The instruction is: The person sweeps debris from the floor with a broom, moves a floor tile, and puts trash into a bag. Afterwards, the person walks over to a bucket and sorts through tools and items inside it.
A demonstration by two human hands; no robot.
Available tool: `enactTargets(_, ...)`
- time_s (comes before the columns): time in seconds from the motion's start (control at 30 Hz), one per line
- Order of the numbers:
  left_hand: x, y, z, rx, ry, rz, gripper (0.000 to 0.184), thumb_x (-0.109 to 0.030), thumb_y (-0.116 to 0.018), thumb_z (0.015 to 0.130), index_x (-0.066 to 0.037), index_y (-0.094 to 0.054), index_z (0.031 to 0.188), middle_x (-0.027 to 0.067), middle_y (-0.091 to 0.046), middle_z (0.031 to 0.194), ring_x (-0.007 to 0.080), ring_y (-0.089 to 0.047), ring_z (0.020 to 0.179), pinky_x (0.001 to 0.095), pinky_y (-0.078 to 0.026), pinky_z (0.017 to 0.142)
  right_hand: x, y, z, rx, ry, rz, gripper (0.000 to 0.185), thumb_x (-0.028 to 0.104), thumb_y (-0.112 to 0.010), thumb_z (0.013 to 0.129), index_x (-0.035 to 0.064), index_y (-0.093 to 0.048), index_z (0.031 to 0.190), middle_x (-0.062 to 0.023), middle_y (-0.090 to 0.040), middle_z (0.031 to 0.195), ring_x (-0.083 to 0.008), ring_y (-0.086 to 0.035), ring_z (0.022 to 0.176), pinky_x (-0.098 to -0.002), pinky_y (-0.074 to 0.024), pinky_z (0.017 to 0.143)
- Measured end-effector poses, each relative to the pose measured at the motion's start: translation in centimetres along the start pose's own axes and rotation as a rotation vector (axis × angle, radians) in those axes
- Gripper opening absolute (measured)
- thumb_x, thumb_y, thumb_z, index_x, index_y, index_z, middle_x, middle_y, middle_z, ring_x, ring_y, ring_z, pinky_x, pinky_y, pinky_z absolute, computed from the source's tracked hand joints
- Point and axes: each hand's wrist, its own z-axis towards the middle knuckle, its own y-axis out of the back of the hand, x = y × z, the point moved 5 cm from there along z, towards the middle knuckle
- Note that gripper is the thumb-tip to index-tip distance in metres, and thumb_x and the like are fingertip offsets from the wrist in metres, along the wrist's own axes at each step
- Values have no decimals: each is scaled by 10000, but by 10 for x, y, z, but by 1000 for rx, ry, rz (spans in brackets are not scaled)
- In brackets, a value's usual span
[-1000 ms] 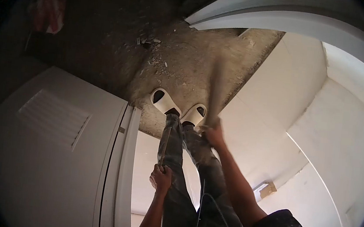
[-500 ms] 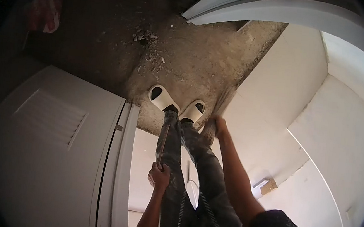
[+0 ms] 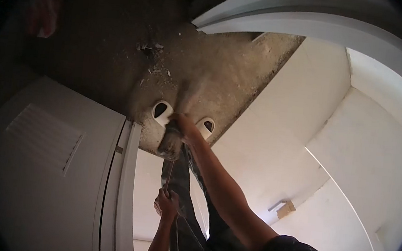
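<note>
My left hand [image 3: 167, 203] is closed around a thin, narrow strip [image 3: 171, 173] that points away from me, in front of my dark trousers. In the earlier view its edge looks toothed. My right hand [image 3: 184, 126] reaches across above my feet, its fingers curled on a greyish-brown, brush-like thing [image 3: 170, 144]. Motion smears this thing, so its exact kind cannot be made out. It lies beyond the strip's far end; contact between them cannot be told. Below my right hand are my pale slippers [image 3: 162, 112], partly covered by the hand and the thing.
A white door with a louvred panel [image 3: 45, 132] stands at the left. White wall surfaces [image 3: 264, 117] run along the right, and a pale frame [image 3: 293, 23] crosses the top. Rubble [image 3: 152, 50] lies on the dusty floor [image 3: 215, 73]. A red-and-white bag-like thing [image 3: 45, 13] is at upper left.
My right hand has swung left with the brush-like thing, from beside my right leg to in front of my feet. My left hand still grips the strip. The whole view has shifted slightly.
</note>
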Motion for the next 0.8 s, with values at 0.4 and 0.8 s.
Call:
enactTargets(0.4,-29,34,7,51,120,16,195,-245,-531,730,-58,-492,693,149,-568,633,340,-573,620,457,-413,567,61,76,30,-168,17,-70,142,163,-505,776,26,-519,814,-107,-545,708,-216,-570,616,-353,-504,583)
enactTargets(0.8,-53,53,12,-25,219,-152,231,-289,-510,719,-72,-563,777,166,-606,735,356,-582,706,465,-439,661,143,-130,-38,161,137,-554,216,230,-579,777,16,-559,798,-66,-555,633,-189,-569,549,-307,-495,537)
